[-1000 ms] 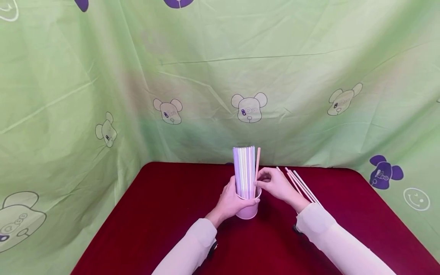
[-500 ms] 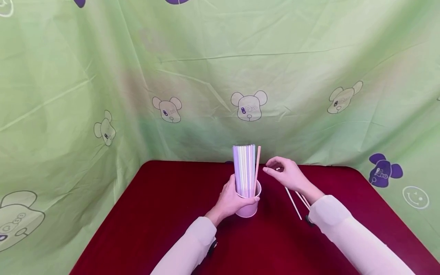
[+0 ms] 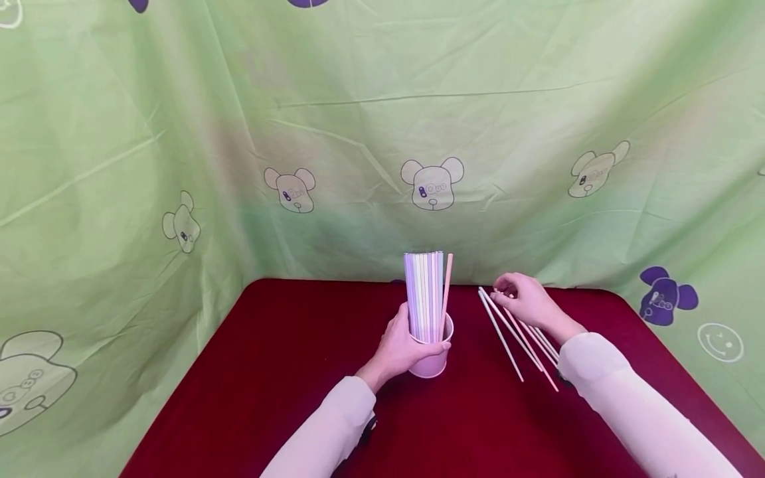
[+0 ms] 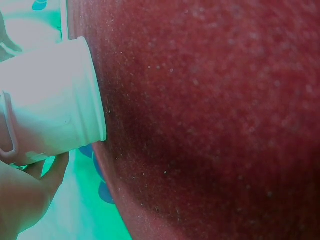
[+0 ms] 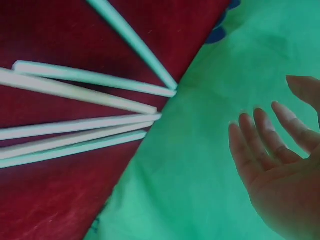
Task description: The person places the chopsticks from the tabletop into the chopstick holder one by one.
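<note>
My left hand [image 3: 397, 346] grips a pink cup [image 3: 429, 366] standing on the table, thumb across its front. In the left wrist view the cup [image 4: 55, 100] looks pale, and part of the hand [image 4: 30, 195] shows beside it. A tight bundle of pastel straws [image 3: 424, 299] stands in the cup, and a pink-orange straw [image 3: 447, 292] leans apart on its right. My right hand [image 3: 526, 302] hovers at the far ends of several loose straws [image 3: 502, 338]. In the right wrist view, its fingers are relaxed and hold nothing, beyond the loose straws' ends [image 5: 125, 120].
A dark red cloth [image 3: 287, 385] covers the table. Close behind its far edge hangs a green curtain [image 3: 358, 166] printed with bear faces, which also runs along the left and right sides.
My right hand has left the pink-orange straw at the cup and moved right to the loose straws, uncovering more of them. The left hand keeps its grip on the cup.
</note>
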The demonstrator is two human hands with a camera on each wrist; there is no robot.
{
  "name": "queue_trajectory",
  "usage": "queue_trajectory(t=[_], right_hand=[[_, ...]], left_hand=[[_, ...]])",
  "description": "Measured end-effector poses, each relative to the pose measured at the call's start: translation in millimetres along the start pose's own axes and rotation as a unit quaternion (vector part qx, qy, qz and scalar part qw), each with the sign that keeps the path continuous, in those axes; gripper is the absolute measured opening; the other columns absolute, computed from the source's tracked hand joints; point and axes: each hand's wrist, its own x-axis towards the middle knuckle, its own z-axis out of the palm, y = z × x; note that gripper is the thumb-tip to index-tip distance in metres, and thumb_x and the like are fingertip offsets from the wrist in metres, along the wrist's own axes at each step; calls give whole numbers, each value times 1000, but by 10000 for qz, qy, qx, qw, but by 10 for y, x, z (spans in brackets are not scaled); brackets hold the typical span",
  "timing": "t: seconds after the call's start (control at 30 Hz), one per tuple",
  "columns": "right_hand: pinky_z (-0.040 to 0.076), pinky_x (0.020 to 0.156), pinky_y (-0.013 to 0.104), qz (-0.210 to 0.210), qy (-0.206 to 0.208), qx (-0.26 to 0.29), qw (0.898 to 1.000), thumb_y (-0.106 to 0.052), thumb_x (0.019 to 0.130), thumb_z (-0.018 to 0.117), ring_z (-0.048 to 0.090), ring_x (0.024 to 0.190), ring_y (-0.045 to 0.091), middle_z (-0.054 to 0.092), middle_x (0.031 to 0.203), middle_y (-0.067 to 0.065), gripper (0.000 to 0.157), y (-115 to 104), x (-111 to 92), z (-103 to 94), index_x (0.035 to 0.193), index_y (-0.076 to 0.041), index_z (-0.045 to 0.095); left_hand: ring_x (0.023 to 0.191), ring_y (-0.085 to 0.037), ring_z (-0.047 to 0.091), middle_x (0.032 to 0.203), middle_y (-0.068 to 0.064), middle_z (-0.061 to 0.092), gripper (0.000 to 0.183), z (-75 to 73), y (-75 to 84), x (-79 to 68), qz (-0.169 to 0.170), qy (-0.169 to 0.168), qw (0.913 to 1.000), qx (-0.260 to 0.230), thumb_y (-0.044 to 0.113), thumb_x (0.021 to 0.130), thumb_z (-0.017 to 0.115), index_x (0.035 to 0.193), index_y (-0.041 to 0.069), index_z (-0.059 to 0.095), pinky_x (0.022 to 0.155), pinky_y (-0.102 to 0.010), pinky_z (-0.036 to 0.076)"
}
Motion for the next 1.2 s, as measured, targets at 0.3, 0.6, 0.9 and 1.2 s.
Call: queue_trajectory(t=[0.3,0.6,0.9,1.2], right_hand=[[52,76,38,490,-167,-184,9985,-8,92,70,67,83,27,71,91,14,19,363,-60,-41,104,6,67],[50,80,46,809,-126,-457,9956,-11,90,72,67,87,33,71,93,18,22,695,-199,-53,103,7,68],[50,82,51,1107,-268,-468,9924,-9,89,72,66,90,40,71,91,20,22,908,-339,9,101,9,68],[50,80,46,1450,-390,-408,9878,-9,87,73,67,87,34,72,89,18,21,999,-419,79,99,9,68]], left_hand=[[106,-11,63,121,3,62,94,15,-18,5,8,-5,10000,-21,48,68,93,141,15,45,93,-34,53],[104,-11,63,120,2,63,93,19,-28,10,57,36,10000,11,48,68,93,140,14,45,92,-34,53],[106,-11,62,121,3,62,93,18,-9,-5,-34,14,10000,42,47,67,93,141,15,45,93,-33,53],[106,-12,63,121,3,62,93,15,-12,-4,-72,26,10000,47,45,68,94,141,15,45,94,-33,52]])
